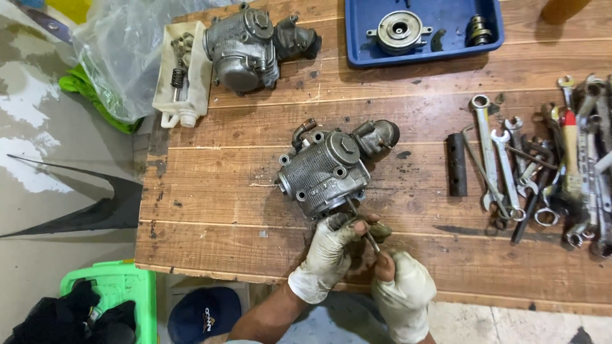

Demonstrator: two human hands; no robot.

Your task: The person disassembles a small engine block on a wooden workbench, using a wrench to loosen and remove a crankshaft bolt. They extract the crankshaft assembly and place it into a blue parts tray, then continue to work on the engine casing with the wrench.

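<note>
A grey ribbed metal engine part lies in the middle of the wooden table. My left hand, in a dirty white glove, rests against its near edge, fingers curled by the casing. My right hand, also gloved, grips a thin metal tool. The tool's tip touches the near side of the engine part. A dark rubber elbow sticks out of the part at its far right.
A second similar engine part and a white cut-open container with springs sit at the far left. A blue tray holds round metal parts. Several wrenches and a black tube lie at the right. A green crate stands below.
</note>
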